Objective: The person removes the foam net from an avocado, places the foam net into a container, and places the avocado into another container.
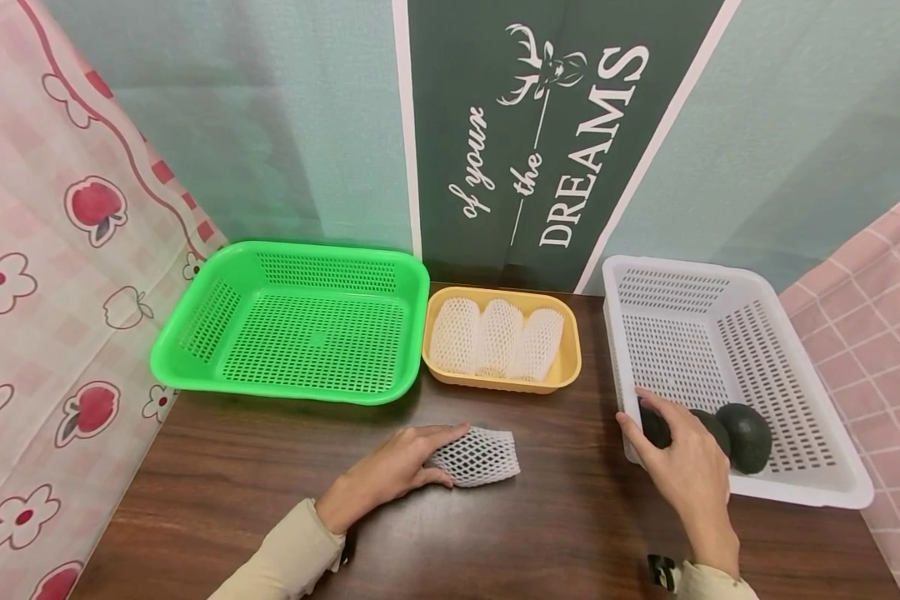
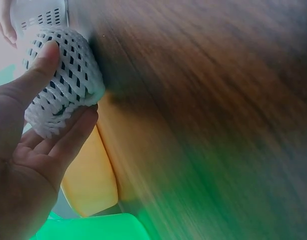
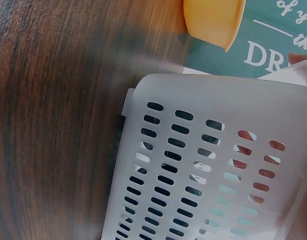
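My left hand (image 1: 401,467) grips an avocado in a white foam net sleeve (image 1: 478,457) over the table, its dark skin showing through the mesh. Thumb and fingers lie on either side of the net in the left wrist view. On the right, my right hand (image 1: 686,458) reaches over the near left corner of the white basket (image 1: 795,350). Its thumb and index finger lie around a dark avocado (image 1: 654,427); the other fingers are hidden. Beside it sits another dark avocado (image 1: 746,437), with one more partly covered by the hand.
A green basket (image 1: 315,342) stands at the back left. Between the baskets, a yellow tray (image 1: 566,367) holds three white foam net sleeves (image 1: 501,337) side by side. Behind them hangs a printed cloth (image 1: 555,142); a dark wooden table (image 1: 555,533) lies underneath.
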`<state>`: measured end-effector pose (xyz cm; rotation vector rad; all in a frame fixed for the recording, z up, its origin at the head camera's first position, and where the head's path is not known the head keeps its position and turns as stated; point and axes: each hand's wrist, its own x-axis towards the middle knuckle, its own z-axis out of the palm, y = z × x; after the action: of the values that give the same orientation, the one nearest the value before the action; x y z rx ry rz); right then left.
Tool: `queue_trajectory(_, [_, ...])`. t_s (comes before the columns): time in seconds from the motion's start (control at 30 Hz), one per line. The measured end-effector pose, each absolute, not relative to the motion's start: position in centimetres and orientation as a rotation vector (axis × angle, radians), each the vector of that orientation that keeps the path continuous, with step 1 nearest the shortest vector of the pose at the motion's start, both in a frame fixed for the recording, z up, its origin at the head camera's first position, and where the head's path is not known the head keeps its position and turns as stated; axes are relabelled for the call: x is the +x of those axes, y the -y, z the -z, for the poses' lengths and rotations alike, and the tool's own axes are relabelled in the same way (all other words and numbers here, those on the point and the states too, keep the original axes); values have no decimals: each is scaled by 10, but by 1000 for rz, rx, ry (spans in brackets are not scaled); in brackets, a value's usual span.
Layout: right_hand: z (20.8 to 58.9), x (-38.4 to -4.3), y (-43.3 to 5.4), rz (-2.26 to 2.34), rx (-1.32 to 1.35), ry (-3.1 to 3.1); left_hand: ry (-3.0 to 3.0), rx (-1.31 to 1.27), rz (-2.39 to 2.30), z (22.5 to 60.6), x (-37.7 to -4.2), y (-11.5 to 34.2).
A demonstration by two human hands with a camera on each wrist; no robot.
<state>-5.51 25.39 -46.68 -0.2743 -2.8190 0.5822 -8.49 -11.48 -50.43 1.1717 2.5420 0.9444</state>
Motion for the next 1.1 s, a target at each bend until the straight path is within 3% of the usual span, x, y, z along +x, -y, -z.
queue_trajectory(0.5, [471, -53, -254, -682, -172, 2633, -2547, 1136, -974, 503, -85, 116])
queue_trajectory(0.8, [480, -55, -257, -900, 193, 2147, -2575, 1115, -947, 505, -84, 115])
queue_trajectory(1.1, [458, -57, -215, -918, 383, 1725, -2620, 1144, -950, 506, -85, 112])
